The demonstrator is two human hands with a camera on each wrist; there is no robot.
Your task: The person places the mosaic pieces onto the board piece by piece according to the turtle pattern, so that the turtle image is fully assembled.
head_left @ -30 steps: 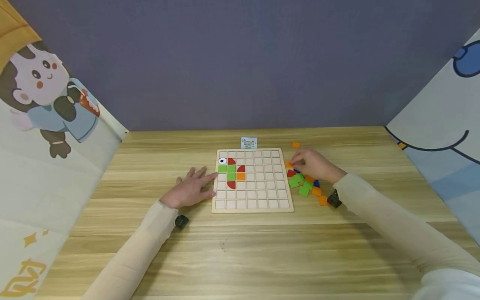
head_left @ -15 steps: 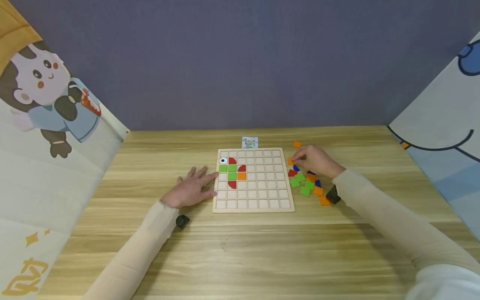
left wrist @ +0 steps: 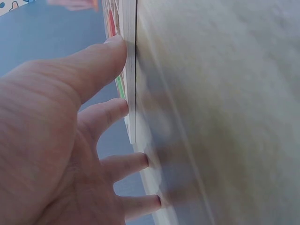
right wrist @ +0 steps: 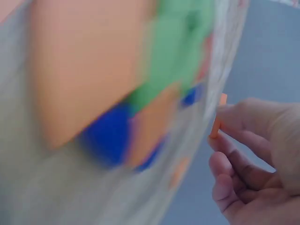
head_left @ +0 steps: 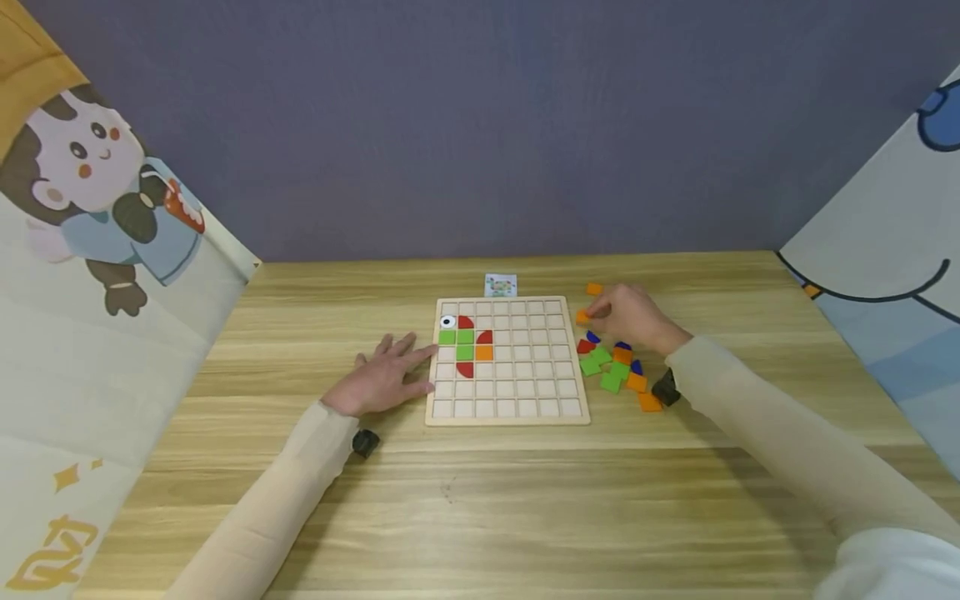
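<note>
A wooden grid board (head_left: 507,423) lies mid-table, some cells filled with green, red and orange pieces and a round eye piece (head_left: 447,322). My left hand (head_left: 378,379) lies with fingers spread at its left side. In the left wrist view, thumb and forefinger (left wrist: 105,112) touch the board's edge (left wrist: 130,79). Past the board's right side, my right hand (head_left: 636,318) pinches an orange square tile (head_left: 582,317) between thumb and forefinger. The right wrist view shows this orange tile (right wrist: 217,123) edge-on, held off the table. Its other fingers are curled.
Loose green tiles (head_left: 615,377), orange tiles (head_left: 650,402), a red piece (head_left: 586,346) and blue pieces (head_left: 637,367) lie right of the board. One orange tile (head_left: 594,289) sits apart farther back. A small picture card (head_left: 501,285) lies behind the board.
My right hand has risen slightly away from the pile with the orange tile, uncovering blue pieces beneath it. The left hand has stayed in place at the board.
</note>
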